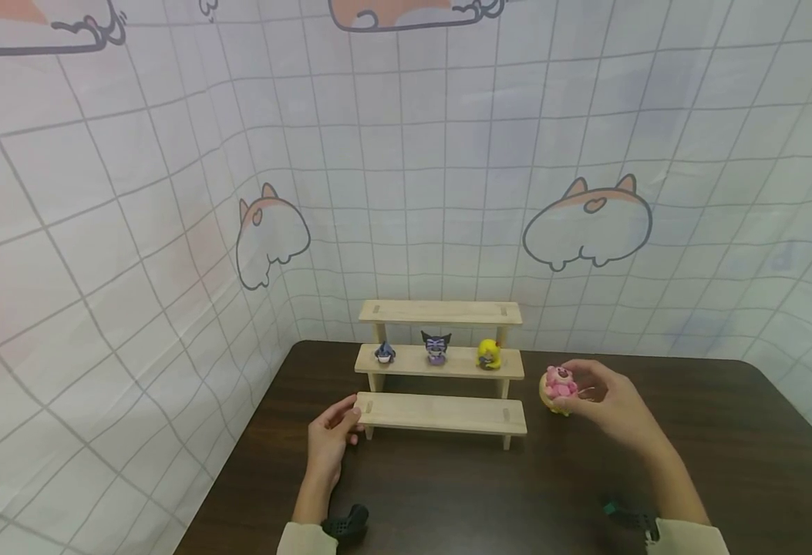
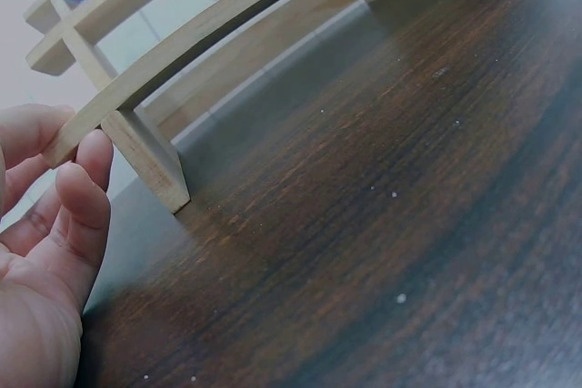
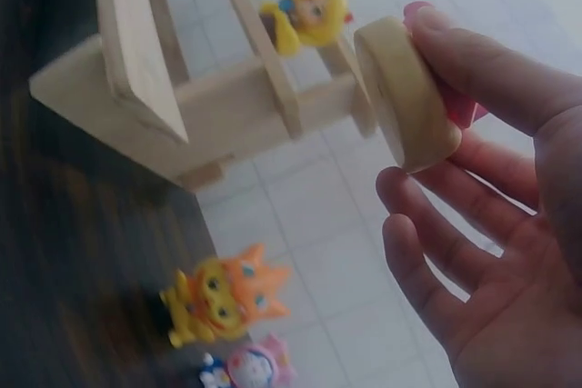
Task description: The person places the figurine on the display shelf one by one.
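A three-tier wooden shelf (image 1: pixel 440 412) stands on the dark table (image 1: pixel 447 493). Its middle tier carries a blue-grey figurine (image 1: pixel 385 353), a purple-black figurine (image 1: pixel 436 347) and a yellow figurine (image 1: pixel 489 354). My left hand (image 1: pixel 339 428) pinches the left end of the lowest board (image 2: pixel 136 88) between thumb and fingers. My right hand (image 1: pixel 600 401) holds a pink figurine (image 1: pixel 560 385) on a round cream base (image 3: pixel 405 93) in the air, just right of the shelf, level with the lower tiers. The yellow figurine (image 3: pixel 309 15) sits close to the left of that base.
A tiled cloth backdrop (image 1: pixel 447 193) with cartoon prints closes off the back and left. In the right wrist view an orange-yellow figurine (image 3: pixel 223 302) and a pink-white one (image 3: pixel 250 365) stand by the table's far edge. The top tier (image 1: pixel 440 311) holds nothing.
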{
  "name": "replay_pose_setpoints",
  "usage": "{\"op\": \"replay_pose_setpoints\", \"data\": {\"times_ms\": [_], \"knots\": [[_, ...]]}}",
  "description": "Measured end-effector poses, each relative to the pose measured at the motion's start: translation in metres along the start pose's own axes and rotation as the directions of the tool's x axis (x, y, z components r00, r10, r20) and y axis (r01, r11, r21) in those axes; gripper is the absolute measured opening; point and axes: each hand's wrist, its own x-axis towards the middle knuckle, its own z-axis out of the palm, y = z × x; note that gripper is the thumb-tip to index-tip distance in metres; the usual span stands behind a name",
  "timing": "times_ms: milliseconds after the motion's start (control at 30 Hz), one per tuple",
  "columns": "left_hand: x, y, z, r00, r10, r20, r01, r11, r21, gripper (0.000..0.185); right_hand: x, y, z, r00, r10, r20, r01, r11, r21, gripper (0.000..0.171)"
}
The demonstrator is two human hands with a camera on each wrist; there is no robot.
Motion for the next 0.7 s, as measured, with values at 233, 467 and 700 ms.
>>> {"op": "replay_pose_setpoints", "data": {"times_ms": [233,467,700], "knots": [[0.001,-0.001,0.0,1.0,0.007,-0.005,-0.007,1.0,0.005,0.037,0.003,-0.01,0.023,0.999,0.0,0.054,-0.002,0.999,0.042,0.056],[0.001,-0.001,0.001,1.0,0.006,-0.001,-0.006,1.0,-0.002,0.035,0.006,-0.017,0.046,0.997,-0.042,0.068,0.038,0.998,0.049,0.055],[0.0,0.0,0.0,1.0,-0.004,-0.011,0.004,1.0,-0.002,0.032,0.006,-0.021,0.073,0.991,-0.102,0.089,0.091,0.988,0.123,0.054]]}}
